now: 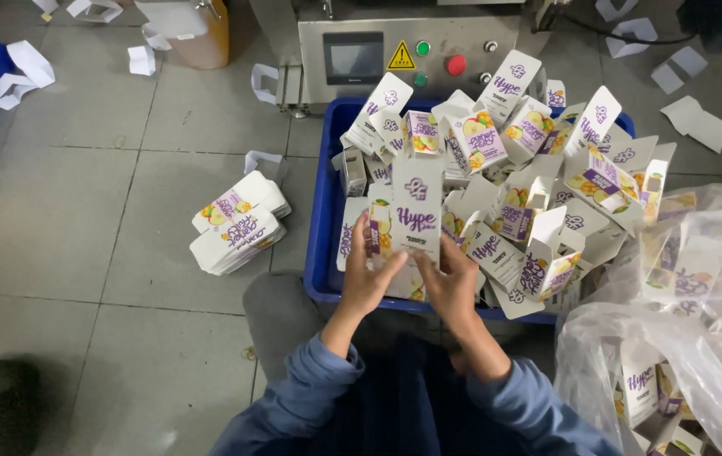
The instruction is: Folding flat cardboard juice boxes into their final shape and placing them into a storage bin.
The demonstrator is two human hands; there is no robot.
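My left hand point(367, 279) and my right hand point(452, 283) together hold one white carton with purple print point(416, 211), upright above the near edge of a blue crate point(324, 219). The left fingers grip its left side, the right fingers its lower right edge. The crate is heaped with several more white and purple cartons point(513, 160), many with open flaps.
A stack of flattened cartons point(238, 224) lies on the grey tiled floor left of the crate. A clear plastic bag point(673, 338) with more cartons sits at the right. A metal machine with a small screen and buttons point(403, 55) stands behind the crate. Paper scraps point(23, 72) litter the floor.
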